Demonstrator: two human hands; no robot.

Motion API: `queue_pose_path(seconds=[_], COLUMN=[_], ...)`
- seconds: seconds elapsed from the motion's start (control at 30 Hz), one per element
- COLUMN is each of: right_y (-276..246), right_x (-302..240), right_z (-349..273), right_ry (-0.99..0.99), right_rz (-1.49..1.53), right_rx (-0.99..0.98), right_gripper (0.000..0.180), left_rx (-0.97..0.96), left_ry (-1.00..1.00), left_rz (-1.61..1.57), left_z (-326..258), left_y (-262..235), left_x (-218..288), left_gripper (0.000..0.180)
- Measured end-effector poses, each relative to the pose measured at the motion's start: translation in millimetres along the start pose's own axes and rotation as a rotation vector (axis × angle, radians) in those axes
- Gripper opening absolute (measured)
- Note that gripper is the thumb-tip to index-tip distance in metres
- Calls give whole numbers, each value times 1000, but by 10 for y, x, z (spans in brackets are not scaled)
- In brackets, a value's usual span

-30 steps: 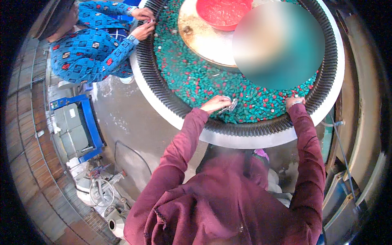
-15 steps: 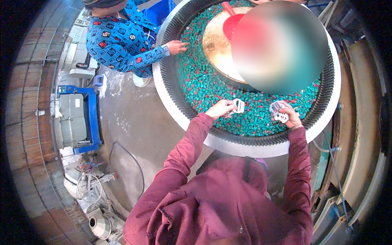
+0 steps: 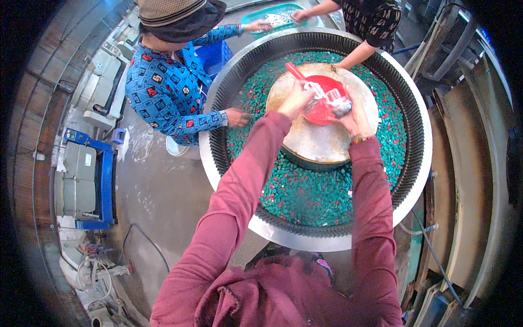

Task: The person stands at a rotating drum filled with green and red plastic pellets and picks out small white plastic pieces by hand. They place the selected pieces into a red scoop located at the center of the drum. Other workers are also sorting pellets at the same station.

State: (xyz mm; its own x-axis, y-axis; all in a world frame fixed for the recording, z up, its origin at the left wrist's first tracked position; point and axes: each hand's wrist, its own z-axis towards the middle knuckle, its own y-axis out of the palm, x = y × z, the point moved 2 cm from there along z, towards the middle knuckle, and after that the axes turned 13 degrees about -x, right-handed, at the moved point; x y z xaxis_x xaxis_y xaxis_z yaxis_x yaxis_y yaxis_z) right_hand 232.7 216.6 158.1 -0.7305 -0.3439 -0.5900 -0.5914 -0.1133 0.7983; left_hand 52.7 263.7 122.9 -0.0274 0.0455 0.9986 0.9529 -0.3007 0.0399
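A red plastic dipper rests on the round centre lid of a big ring-shaped tumbling bowl, its handle pointing to the far left. Over the dipper's left side, my left hand is closed on pale, slotted metal pieces. My right hand curls round more slotted metal pieces at the dipper's right edge. Motion blurs these pieces, and fingers partly cover them. Green and red tumbling stones fill the bowl around the lid.
A co-worker in a blue patterned shirt has one hand on the stones at left, the other at a teal basket of pale pieces. Another in black reaches to the basket and the lid. The bowl's white rim surrounds everything.
Both my hands have moved forward from above the near stones to the red dipper, with the metal pieces still in them. The view has shifted, showing more of the co-workers.
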Motion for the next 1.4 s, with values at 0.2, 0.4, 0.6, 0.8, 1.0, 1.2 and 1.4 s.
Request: queue_pose_path(seconds=[0.2, 0.4, 0.6, 0.8, 1.0, 1.2, 1.4], right_y=[-134, -1695, -3206, -3318, -3189, -2740, -2121], right_x=[-168, -9, 1452, 1628, 1674, 1697, 1685], right_z=[-325, -1362, -861, -922, -705, -1124, -1886], right_ry=[-253, 310, 200, 254, 570, 1107, 1168], right_rz=[-134, -768, -2165, -2412, -2240, -2267, -2077], right_rx=[45, 424, 4, -101, -113, -246, -36], right_gripper=[60, 30, 16, 26, 43, 38, 35], left_rx=[45, -708, -719, -551, -540, -1133, -1187], left_ry=[7, -694, -122, -520, -442, -751, -535], left_rz=[65, 623, 770, 805, 940, 1115, 1028], left_z=[-97, -1139, -1359, -924, -808, -1003, -1816], left_y=[82, -189, 993, 1757, 1583, 1590, 1450], left_x=[311, -527, -2251, -2986, -3568, -2914, -2540], left_gripper=[57, 25, 45, 50, 50, 55, 49])
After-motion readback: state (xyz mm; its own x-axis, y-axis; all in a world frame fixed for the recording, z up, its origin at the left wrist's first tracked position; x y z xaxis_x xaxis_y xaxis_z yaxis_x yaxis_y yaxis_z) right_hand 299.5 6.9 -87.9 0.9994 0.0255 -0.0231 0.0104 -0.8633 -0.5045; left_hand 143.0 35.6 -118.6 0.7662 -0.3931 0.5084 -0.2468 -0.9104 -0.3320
